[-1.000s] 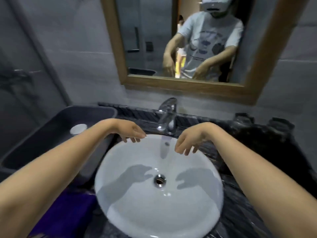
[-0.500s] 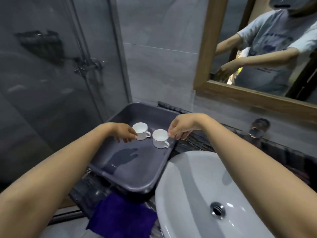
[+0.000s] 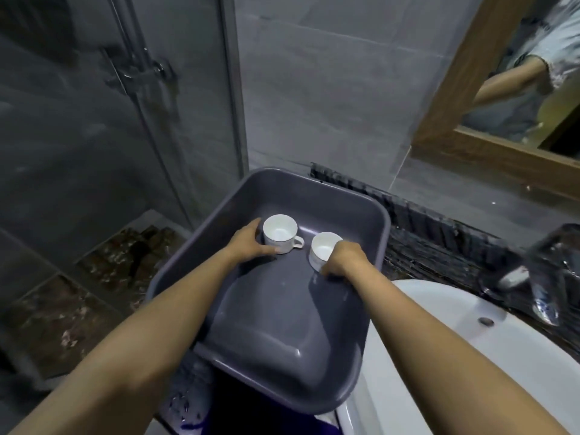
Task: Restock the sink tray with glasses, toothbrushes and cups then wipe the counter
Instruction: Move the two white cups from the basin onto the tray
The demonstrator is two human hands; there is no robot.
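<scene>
gripping a white cup each inside the grey tub (image 3: 351,196), left hand (image 3: 248,243) wraps the far cup (image 3: 279,229), right hand (image 3: 343,257) clamps the near cup (image 3: 321,246); lift both straight up, keeping handles from knocking together.

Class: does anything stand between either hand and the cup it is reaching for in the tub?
Nothing visible. The left hand already touches the left cup, and the right hand wraps the right cup.

free: tub (image 3: 342,196) floor bare toward its near edge | blocked: far half, two cups (image 3: 280,229) | right edge: sink (image 3: 439,356), faucet (image 3: 546,277)
</scene>
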